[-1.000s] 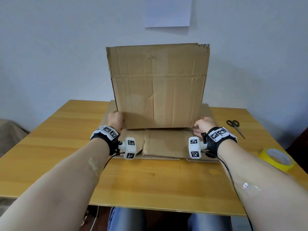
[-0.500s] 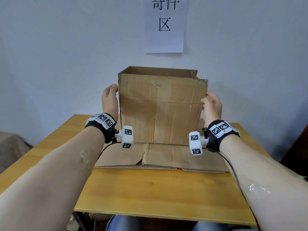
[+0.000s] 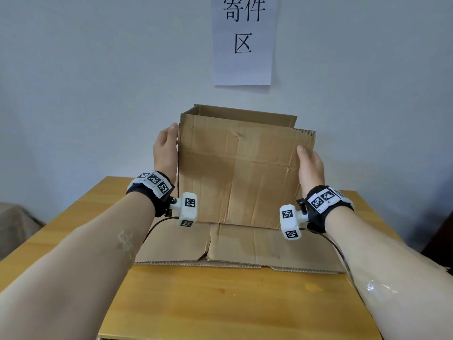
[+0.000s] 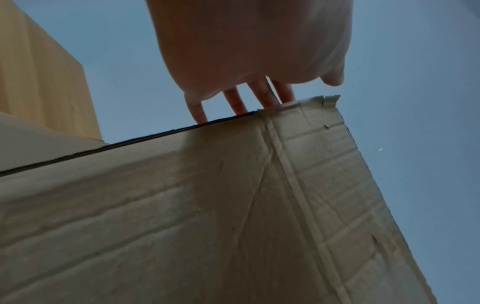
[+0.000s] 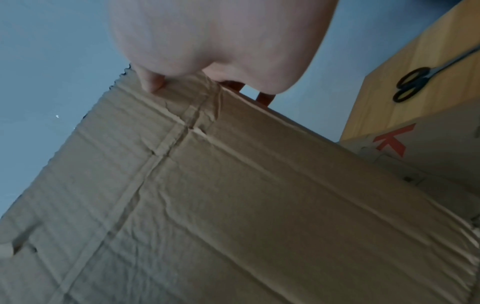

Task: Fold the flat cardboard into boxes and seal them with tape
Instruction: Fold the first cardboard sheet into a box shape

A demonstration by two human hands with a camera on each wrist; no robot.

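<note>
A brown cardboard box point(image 3: 240, 173) stands upright as an open-topped square tube on a stack of flat cardboard point(image 3: 245, 246). My left hand point(image 3: 165, 148) presses flat against the box's left side, its fingers point(image 4: 236, 100) straight past the front-left edge. At the box's right front corner is my right hand point(image 3: 310, 165), which grips it with the thumb point(image 5: 152, 82) on the front face and the fingers behind on the side panel. The wrist views show the box's creased front face point(image 4: 233, 205) point(image 5: 233, 195) close up. The bottom flaps are hidden.
The wooden table point(image 3: 220, 303) carries the flat cardboard, which has a red mark point(image 5: 389, 142) on it. Black scissors point(image 5: 413, 84) lie on the table to the right. A paper sign point(image 3: 244, 40) hangs on the wall behind the box.
The cardboard went from a flat upright sheet to an opened square tube. Both hands moved up from its bottom edge to its sides. The head view tilted upward.
</note>
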